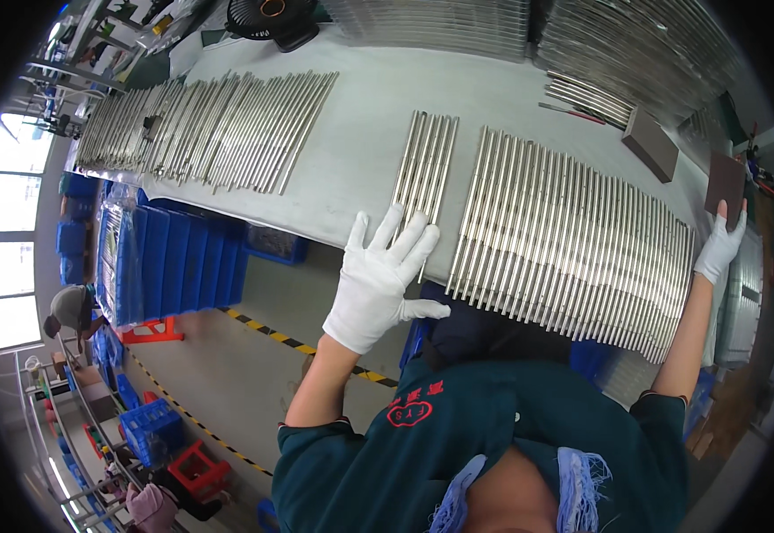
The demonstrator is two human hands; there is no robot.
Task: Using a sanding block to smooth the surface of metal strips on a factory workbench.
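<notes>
My left hand (pixel 376 282), in a white glove, has its fingers spread at the near ends of a small group of metal rods (pixel 427 160); the fingertips overlap the rods, and I cannot tell how firmly they touch. My right hand (pixel 722 247), also gloved, grips a flat brown block (pixel 725 184), like a sanding block, at the table's right side. Between my hands lies a wide row of shiny metal rods (pixel 573 235), side by side, their near ends by the table's front edge.
More rods (pixel 214 129) cover the table's left part. A second block (pixel 650 145) sits beside a few rods (pixel 591 96) and a thin red tool (pixel 573 113). Behind are a black fan (pixel 271 19) and wrapped stacks (pixel 635 49). Blue crates (pixel 187 262) stand left; people work beyond.
</notes>
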